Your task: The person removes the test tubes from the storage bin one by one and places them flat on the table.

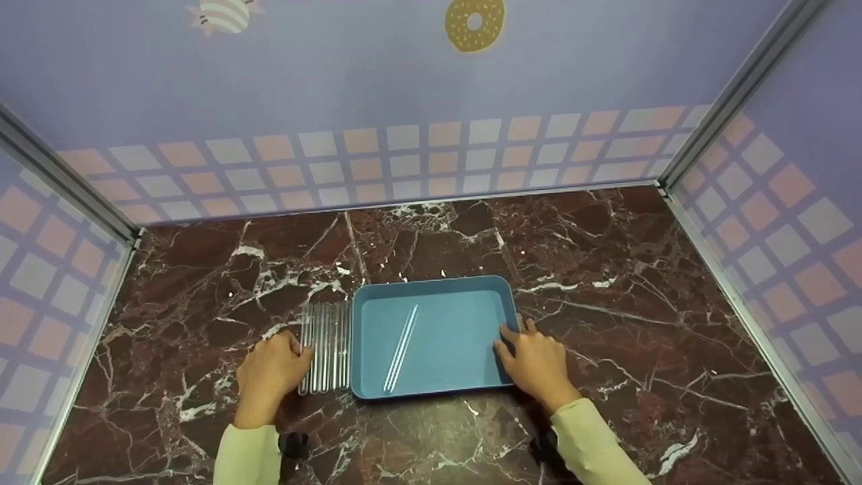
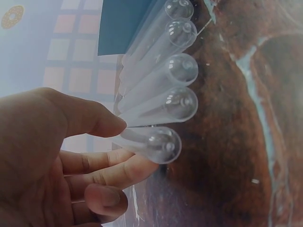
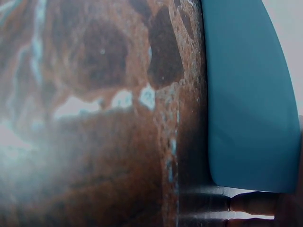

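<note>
A row of several clear test tubes (image 1: 324,350) lies side by side on the table, just left of a blue tray (image 1: 438,384). My left hand (image 1: 273,364) is at the row's left end. In the left wrist view its thumb (image 2: 106,120) and fingers pinch the outermost test tube (image 2: 163,145) near its rounded end. One more test tube (image 1: 402,349) lies slanted inside the tray, left of its middle. My right hand (image 1: 539,364) grips the tray's right wall, thumb side over the rim and other fingers outside. Most of that hand is hidden in the right wrist view.
The table (image 1: 606,303) has a dark red marbled top with white veins. A lilac wall (image 1: 377,74) with pink and white checks stands behind it, and similar panels rise at left and right. A black object (image 1: 293,444) shows by the left sleeve.
</note>
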